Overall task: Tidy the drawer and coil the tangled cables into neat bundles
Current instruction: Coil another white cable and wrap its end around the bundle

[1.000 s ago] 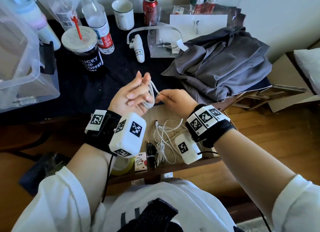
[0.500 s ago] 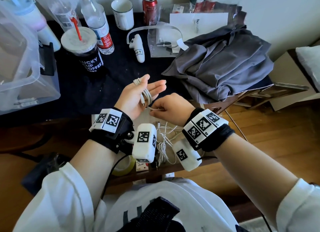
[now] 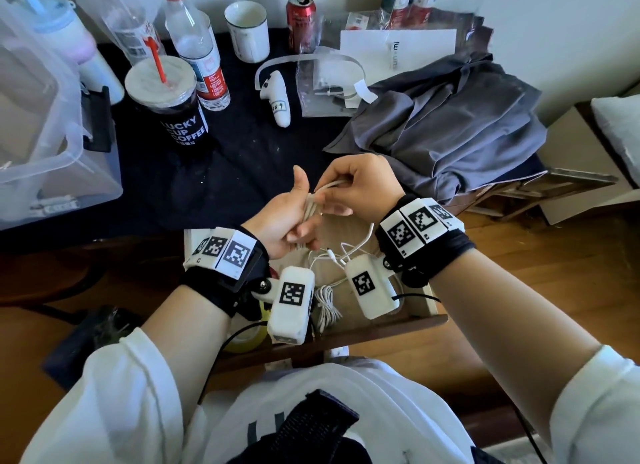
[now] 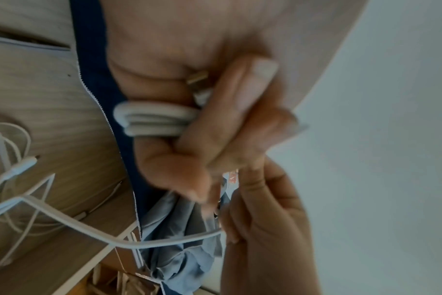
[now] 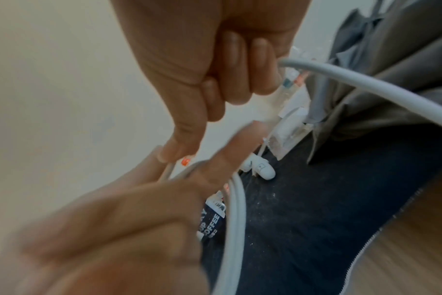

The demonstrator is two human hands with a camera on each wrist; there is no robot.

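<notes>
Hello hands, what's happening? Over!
Left hand grips white cable coil. Right hand pinches its loose end, winding. More loose white cables wait in drawer below. Nothing blocking.

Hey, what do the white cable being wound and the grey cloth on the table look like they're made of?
White cable: looks like a smooth, matte rubbery or plastic jacket; it bends into tight loops in the left hand without kinking, fed by the right hand. Grey cloth: thin woven fabric, probably; soft folds, slight sheen.
</notes>
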